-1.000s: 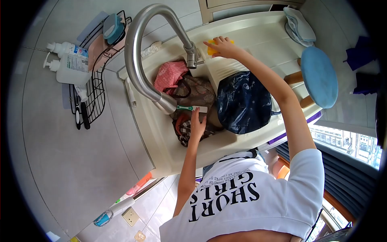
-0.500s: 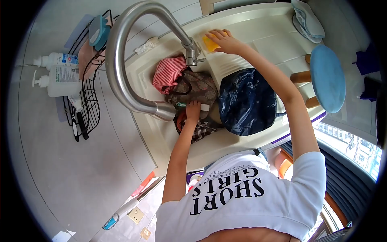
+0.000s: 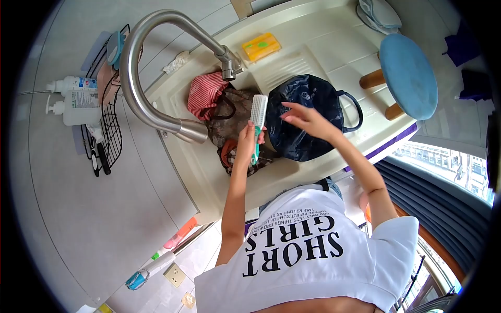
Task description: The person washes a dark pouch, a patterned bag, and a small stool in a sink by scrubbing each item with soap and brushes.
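Note:
My left hand is wrapped round the green handle of a scrub brush, whose white bristles face up above the sink. Over a dark blue glossy bag hovers my right hand, fingers apart and nothing held. The bag lies on the ribbed board with its handle toward the right. Brown patterned cloth and a red striped cloth are in the sink. A yellow soap block rests on the board behind the bag.
A steel faucet arches over the sink's left side. A blue round stool lies tipped at the right, near folded cloths. Pump bottles stand by a black wire rack on the left wall.
My left hand has picked up the brush from the cloth and raised it upright. My right hand has let go of the yellow soap and moved down over the blue bag.

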Action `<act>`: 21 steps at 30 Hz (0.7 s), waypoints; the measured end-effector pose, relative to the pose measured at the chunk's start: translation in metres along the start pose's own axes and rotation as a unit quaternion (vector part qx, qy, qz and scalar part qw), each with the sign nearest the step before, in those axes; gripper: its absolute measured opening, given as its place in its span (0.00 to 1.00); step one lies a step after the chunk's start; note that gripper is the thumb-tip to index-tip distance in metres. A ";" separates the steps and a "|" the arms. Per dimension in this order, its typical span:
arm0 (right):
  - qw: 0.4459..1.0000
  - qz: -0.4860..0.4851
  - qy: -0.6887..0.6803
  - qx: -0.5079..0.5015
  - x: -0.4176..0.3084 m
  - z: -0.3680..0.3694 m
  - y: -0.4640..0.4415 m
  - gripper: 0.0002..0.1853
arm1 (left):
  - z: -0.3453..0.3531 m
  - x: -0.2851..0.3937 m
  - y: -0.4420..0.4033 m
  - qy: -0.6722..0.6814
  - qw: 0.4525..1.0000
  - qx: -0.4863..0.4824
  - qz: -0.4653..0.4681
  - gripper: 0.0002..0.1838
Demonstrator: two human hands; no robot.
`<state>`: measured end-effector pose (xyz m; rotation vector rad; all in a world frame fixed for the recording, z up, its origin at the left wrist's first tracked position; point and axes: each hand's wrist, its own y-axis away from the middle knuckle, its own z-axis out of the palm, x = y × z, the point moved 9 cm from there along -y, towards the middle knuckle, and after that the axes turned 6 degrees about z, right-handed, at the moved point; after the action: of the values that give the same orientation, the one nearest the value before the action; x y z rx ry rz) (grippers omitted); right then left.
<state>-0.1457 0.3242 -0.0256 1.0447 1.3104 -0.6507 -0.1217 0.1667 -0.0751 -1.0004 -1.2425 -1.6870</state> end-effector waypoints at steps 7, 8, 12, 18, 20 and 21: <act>0.938 -0.026 -0.337 0.072 -0.003 0.004 -0.005 0.22 | 0.063 0.040 0.025 -0.428 0.867 0.094 0.236 0.20; 0.966 -0.018 -0.235 0.102 -0.013 -0.019 0.003 0.24 | 0.063 0.037 0.036 -0.485 0.834 0.130 0.226 0.21; 0.848 -0.167 0.447 0.231 -0.072 -0.043 0.033 0.35 | 0.059 -0.018 0.047 -0.436 0.877 0.146 0.138 0.32; 0.530 -0.272 0.800 0.066 0.030 0.015 0.031 0.30 | 0.054 -0.072 0.032 -0.307 0.917 0.099 0.234 0.41; 0.575 -0.205 0.780 0.140 0.000 -0.022 -0.019 0.30 | 0.055 -0.057 0.028 -0.279 0.928 0.093 0.230 0.42; 0.603 -0.162 0.763 0.166 -0.006 -0.035 -0.030 0.30 | 0.057 -0.056 0.026 -0.256 0.938 0.077 0.220 0.43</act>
<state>-0.1889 0.3410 -0.0245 1.7877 3.0162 -0.0677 -0.0690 0.2242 -0.1057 -1.5466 -1.3181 -0.9958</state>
